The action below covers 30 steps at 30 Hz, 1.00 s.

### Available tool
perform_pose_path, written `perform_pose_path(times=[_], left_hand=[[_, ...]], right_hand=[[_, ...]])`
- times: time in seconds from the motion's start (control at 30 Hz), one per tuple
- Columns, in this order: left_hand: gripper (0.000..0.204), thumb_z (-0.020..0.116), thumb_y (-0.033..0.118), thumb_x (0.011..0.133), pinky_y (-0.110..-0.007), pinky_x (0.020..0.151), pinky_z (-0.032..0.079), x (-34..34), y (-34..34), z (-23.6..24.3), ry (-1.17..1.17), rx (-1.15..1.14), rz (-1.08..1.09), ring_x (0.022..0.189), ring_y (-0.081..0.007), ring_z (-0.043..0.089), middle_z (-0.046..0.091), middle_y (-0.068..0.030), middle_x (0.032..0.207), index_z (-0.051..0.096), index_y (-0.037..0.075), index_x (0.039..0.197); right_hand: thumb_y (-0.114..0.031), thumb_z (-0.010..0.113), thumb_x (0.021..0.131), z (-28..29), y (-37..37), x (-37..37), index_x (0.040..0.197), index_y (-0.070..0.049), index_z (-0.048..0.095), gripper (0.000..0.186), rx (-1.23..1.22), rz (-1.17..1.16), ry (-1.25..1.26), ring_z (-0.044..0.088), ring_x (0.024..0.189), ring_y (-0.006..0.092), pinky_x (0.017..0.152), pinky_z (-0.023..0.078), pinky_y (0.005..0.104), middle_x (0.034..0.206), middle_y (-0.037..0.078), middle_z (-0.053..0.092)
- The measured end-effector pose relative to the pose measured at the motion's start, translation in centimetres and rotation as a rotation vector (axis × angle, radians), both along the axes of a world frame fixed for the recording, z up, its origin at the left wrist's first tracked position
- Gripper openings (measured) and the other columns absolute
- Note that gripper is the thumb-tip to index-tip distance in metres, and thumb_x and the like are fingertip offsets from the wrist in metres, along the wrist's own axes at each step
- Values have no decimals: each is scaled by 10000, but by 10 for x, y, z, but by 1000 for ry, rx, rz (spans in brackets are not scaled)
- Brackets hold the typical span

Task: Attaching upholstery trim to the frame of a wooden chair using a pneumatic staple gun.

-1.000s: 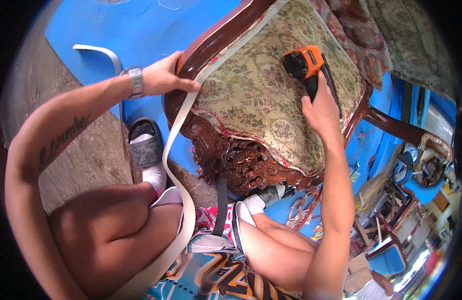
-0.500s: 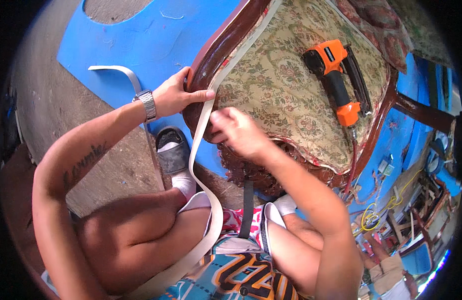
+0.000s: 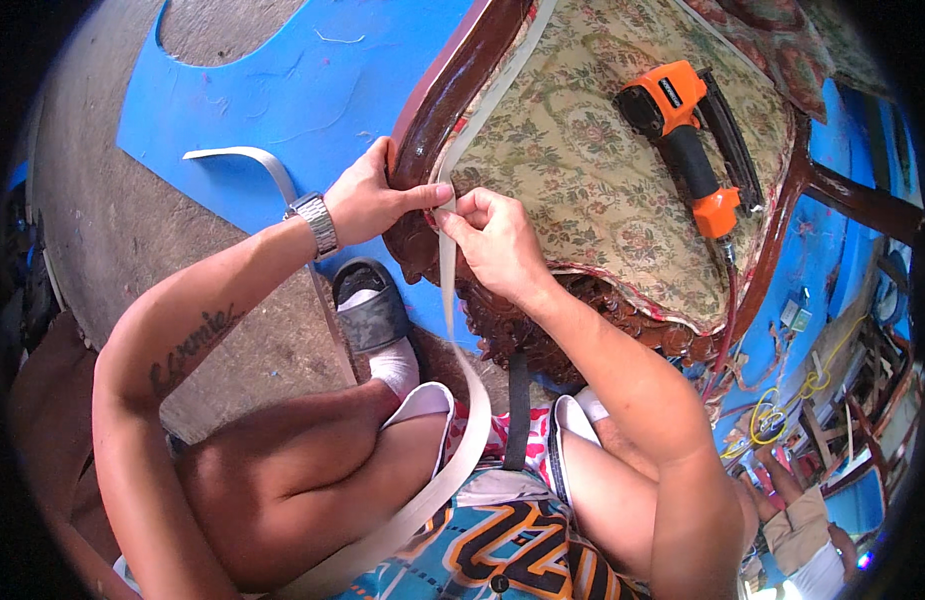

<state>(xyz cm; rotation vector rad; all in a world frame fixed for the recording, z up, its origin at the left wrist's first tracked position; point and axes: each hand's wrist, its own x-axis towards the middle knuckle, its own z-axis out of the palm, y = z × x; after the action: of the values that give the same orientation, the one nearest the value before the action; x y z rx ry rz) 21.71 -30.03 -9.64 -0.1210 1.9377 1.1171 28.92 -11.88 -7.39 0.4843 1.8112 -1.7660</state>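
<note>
A carved brown wooden chair frame (image 3: 432,115) holds a floral upholstered panel (image 3: 572,215), edged with a long white trim strip (image 3: 470,440). My left hand (image 3: 382,205) grips the frame's near left corner, its thumb pressing the strip down. Beside that thumb, my right hand (image 3: 502,245) pinches the strip between thumb and fingers. From there the strip hangs slack over my lap. An orange and black staple gun (image 3: 692,160) lies on the fabric, apart from both hands, with a red hose (image 3: 730,300) attached.
Blue sheeting (image 3: 262,90) lies under the chair over a concrete floor (image 3: 247,320). A loose white strip end (image 3: 247,155) curls near my left wrist. Lower right are scrap wood, a coiled yellow cord (image 3: 767,425) and another person in tan shorts (image 3: 797,535).
My right hand, blurred and lower before, has moved up next to the left thumb and now pinches the strip. The strip hangs straighter below my hands. The whole view has shifted slightly.
</note>
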Motion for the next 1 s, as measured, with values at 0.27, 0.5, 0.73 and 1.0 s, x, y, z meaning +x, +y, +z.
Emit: perform_pose_path(times=[0.27, 0.5, 0.73, 1.0], left_hand=[[628, 833, 365, 699, -313, 754, 516, -2, 0, 6, 34, 44, 61, 838, -176, 615, 632, -116, 920, 500, -14, 1074], [538, 743, 290, 819, -412, 686, 579, -22, 7, 31, -359, 11, 56, 911, -182, 654, 628, -92, 1048, 436, 79, 1208], [563, 741, 282, 825, -375, 739, 567, -20, 8, 30, -370, -11, 95, 930, -173, 648, 632, -96, 1048, 430, 63, 1240], [579, 776, 310, 758, -302, 711, 514, 0, 9, 9, 15, -34, 74, 827, -159, 629, 638, -118, 916, 456, -11, 1117]], right_hand=[[-209, 643, 889, -7, -7, -6, 850, -21, 579, 203, 88, 141, -68, 599, 516, 112, 432, 441, 246, 660, 43, 635], [-295, 606, 917, -3, -19, 5, 1029, -35, 571, 285, -476, -448, -323, 561, 477, 85, 388, 402, 209, 719, 35, 632], [-217, 603, 915, -9, -22, -5, 896, -22, 609, 196, -255, -489, -152, 575, 508, 80, 408, 425, 215, 687, 27, 626], [-149, 645, 878, -14, 3, -24, 816, 22, 634, 182, -55, -176, -116, 599, 521, 112, 461, 501, 256, 673, 67, 649]])
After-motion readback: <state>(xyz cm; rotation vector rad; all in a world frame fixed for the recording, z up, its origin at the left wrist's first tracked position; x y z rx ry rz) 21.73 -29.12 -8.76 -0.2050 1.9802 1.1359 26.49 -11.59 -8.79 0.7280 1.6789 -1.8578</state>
